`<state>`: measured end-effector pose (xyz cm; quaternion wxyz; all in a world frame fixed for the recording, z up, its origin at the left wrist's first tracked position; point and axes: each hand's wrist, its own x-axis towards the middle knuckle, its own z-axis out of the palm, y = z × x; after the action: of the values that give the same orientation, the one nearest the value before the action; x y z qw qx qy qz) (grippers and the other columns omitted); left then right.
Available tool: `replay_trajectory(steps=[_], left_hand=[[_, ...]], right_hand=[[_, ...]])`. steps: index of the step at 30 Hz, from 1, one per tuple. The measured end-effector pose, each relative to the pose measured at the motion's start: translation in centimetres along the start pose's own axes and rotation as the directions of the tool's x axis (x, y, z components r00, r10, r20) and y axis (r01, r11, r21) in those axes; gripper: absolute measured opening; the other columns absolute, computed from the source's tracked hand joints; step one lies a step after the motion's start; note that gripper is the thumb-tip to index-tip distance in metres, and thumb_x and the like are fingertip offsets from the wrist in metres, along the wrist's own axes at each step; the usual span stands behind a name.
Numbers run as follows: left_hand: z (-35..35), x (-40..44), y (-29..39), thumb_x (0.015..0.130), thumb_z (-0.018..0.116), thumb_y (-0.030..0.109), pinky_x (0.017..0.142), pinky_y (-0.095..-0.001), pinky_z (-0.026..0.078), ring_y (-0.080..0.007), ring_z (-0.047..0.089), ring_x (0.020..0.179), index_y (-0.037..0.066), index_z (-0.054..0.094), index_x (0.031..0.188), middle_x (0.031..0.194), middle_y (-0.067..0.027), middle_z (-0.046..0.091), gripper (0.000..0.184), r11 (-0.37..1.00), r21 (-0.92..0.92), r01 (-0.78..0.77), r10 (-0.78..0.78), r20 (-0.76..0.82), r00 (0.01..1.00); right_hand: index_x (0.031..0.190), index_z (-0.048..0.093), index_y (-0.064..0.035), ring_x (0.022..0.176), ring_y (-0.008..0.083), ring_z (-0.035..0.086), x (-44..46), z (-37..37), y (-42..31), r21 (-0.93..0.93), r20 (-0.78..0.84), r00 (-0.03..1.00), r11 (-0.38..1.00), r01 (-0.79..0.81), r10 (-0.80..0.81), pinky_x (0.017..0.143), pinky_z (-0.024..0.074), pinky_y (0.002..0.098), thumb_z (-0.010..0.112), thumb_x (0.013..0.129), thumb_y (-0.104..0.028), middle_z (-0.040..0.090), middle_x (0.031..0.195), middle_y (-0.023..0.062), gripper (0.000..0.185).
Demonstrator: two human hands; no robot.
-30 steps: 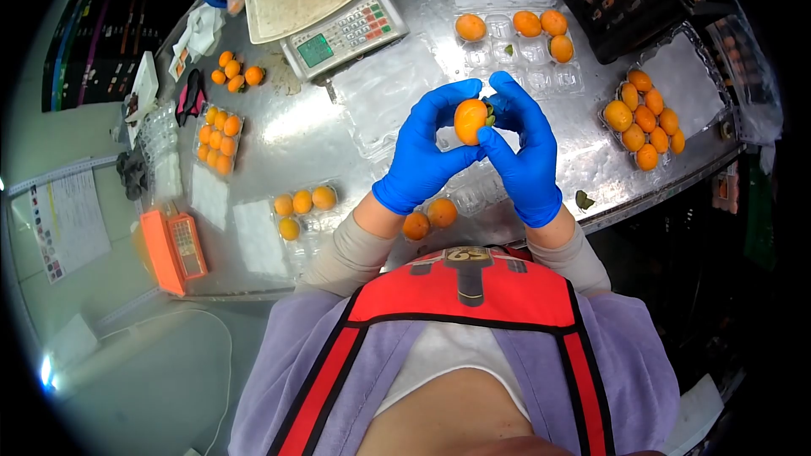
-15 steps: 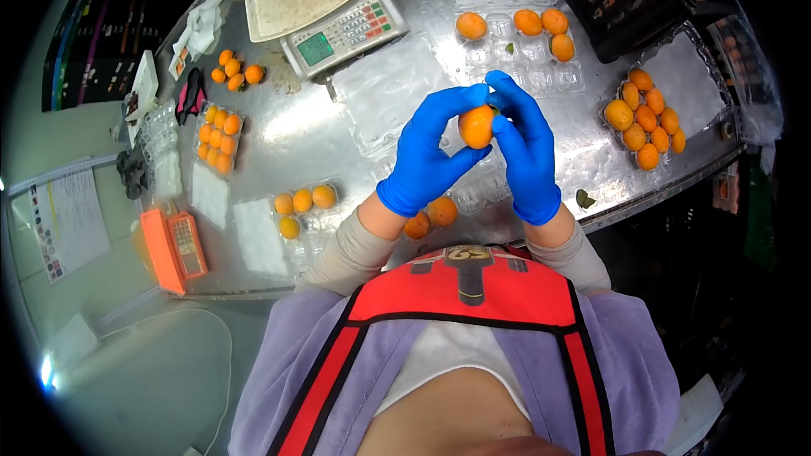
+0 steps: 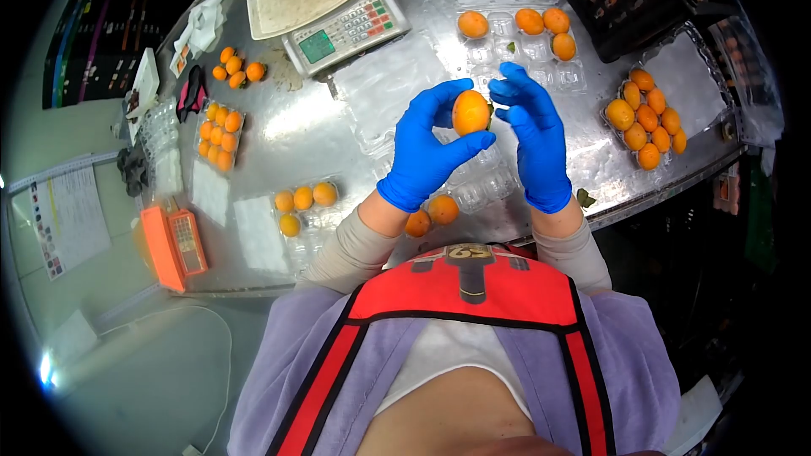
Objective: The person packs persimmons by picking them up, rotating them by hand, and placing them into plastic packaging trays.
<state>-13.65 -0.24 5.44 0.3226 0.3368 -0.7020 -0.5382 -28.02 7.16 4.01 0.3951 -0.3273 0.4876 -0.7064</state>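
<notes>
My left hand [image 3: 432, 148], in a blue glove, holds a round orange fruit [image 3: 470, 112] between thumb and fingers above the table. A bit of green shows at the fruit's right side. My right hand [image 3: 538, 139], also gloved in blue, is just to the right with its fingers apart and bent, holding nothing. Below the hands lies a clear plastic tray [image 3: 481, 190], partly hidden by my left arm, with orange fruits [image 3: 443, 209] at its left end. Beyond the hands, another clear tray [image 3: 500, 52] has several orange fruits in its outer cups.
A weighing scale [image 3: 346, 29] stands at the back. Filled trays of fruit [image 3: 645, 121] lie right and left, with loose fruits [image 3: 236, 67] at back left. A black crate [image 3: 604, 4] is at back right. An orange device [image 3: 173, 249] sits near the left edge.
My right hand has come off the fruit and moved slightly right, its fingers spreading. The fruit has turned and now rests in my left hand alone.
</notes>
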Motion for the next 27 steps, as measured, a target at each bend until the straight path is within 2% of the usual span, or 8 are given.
replay_trajectory(steps=[4, 6, 9, 13, 15, 19, 25, 27], left_hand=[[0.1, -0.1, -0.6, 0.068, 0.083, 0.022, 0.079, -0.029, 0.051, -0.0185, 0.063, 0.093, 0.004, 0.054, 0.122, 0.107, -0.0084, 0.061, 0.064, 1.0, 0.002, 0.014, -0.014, -0.012, 1.0], [0.2, -0.4, 0.0, 0.069, 0.081, 0.016, 0.08, -0.0273, 0.049, -0.0139, 0.061, 0.092, 0.003, 0.055, 0.123, 0.105, -0.0067, 0.064, 0.061, 0.994, 0.109, -0.016, 0.019, -0.028, 0.999], [-0.5, 0.0, 0.8, 0.07, 0.08, 0.014, 0.079, -0.0276, 0.049, -0.0128, 0.06, 0.087, 0.004, 0.053, 0.127, 0.097, -0.0037, 0.062, 0.064, 1.0, 0.028, 0.001, -0.004, 0.083, 0.997], [-1.1, 0.2, -0.1, 0.071, 0.079, 0.013, 0.079, -0.0272, 0.049, -0.0121, 0.058, 0.086, 0.006, 0.052, 0.13, 0.096, -0.0024, 0.059, 0.065, 1.0, -0.015, 0.016, -0.013, 0.147, 0.989], [-1.2, 0.2, -0.4, 0.067, 0.081, 0.017, 0.077, -0.0275, 0.048, -0.0143, 0.055, 0.082, 0.013, 0.053, 0.13, 0.092, -0.0025, 0.055, 0.069, 0.998, 0.01, -0.066, 0.064, 0.14, 0.988], [-1.5, 0.5, -0.4, 0.067, 0.08, 0.015, 0.078, -0.0278, 0.048, -0.0154, 0.056, 0.086, 0.013, 0.053, 0.13, 0.097, -0.0035, 0.053, 0.068, 0.988, 0.075, -0.136, 0.121, 0.175, 0.977], [-1.9, 0.2, -0.8, 0.069, 0.078, 0.013, 0.077, -0.0283, 0.049, -0.0167, 0.058, 0.089, 0.011, 0.056, 0.122, 0.103, -0.0056, 0.054, 0.058, 0.994, 0.06, -0.089, 0.085, 0.061, 0.994], [-2.2, 0.2, -0.4, 0.07, 0.078, 0.012, 0.083, -0.0293, 0.047, -0.0153, 0.058, 0.096, 0.008, 0.056, 0.121, 0.108, -0.0037, 0.058, 0.056, 0.983, 0.164, -0.084, 0.08, 0.03, 0.996]], right_hand=[[0.134, 0.044, -0.0017, 0.112, 0.0169, 0.052, 0.0, 0.1, 0.5, 0.178, 0.174, 0.983, 0.98, -0.09, 0.059, 0.096, 0.042, 0.0295, 0.055, 0.091, -0.012, 0.053, 0.124, 0.0082, 0.045], [0.133, 0.044, -0.0029, 0.113, 0.0186, 0.053, 0.0, 0.0, 0.4, 0.247, 0.232, 0.931, 0.908, -0.337, 0.283, 0.094, 0.0442, 0.0311, 0.055, 0.091, -0.016, 0.054, 0.123, 0.0086, 0.045], [0.132, 0.045, -0.0041, 0.112, 0.0203, 0.055, 0.2, -0.2, 0.6, 0.383, 0.217, 0.902, 0.817, -0.431, 0.374, 0.092, 0.0469, 0.0343, 0.054, 0.092, -0.023, 0.054, 0.12, 0.0095, 0.045], [0.13, 0.047, -0.0051, 0.112, 0.0211, 0.055, 0.2, -0.4, 0.6, 0.412, 0.241, 0.892, 0.792, -0.45, 0.381, 0.091, 0.0482, 0.0367, 0.052, 0.093, -0.03, 0.054, 0.121, 0.0099, 0.044], [0.131, 0.046, -0.0061, 0.112, 0.0224, 0.055, 0.2, -0.4, 0.7, 0.431, 0.281, 0.881, 0.77, -0.47, 0.381, 0.09, 0.0486, 0.0365, 0.049, 0.094, -0.031, 0.055, 0.121, 0.0108, 0.044], [0.132, 0.045, -0.0069, 0.111, 0.0229, 0.055, 0.3, 0.2, 0.4, 0.442, 0.308, 0.881, 0.766, -0.467, 0.36, 0.091, 0.0482, 0.0369, 0.047, 0.095, -0.032, 0.055, 0.122, 0.0116, 0.045], [0.134, 0.044, -0.0066, 0.111, 0.0219, 0.054, 0.6, 0.6, 1.1, 0.243, 0.162, 0.88, 0.847, -0.474, 0.446, 0.093, 0.0443, 0.0358, 0.044, 0.097, -0.035, 0.056, 0.122, 0.0115, 0.046], [0.133, 0.045, -0.0064, 0.111, 0.0199, 0.054, 0.8, 1.0, 1.6, 0.174, 0.09, 0.941, 0.925, -0.337, 0.326, 0.093, 0.0433, 0.035, 0.045, 0.097, -0.034, 0.056, 0.122, 0.0114, 0.046]])
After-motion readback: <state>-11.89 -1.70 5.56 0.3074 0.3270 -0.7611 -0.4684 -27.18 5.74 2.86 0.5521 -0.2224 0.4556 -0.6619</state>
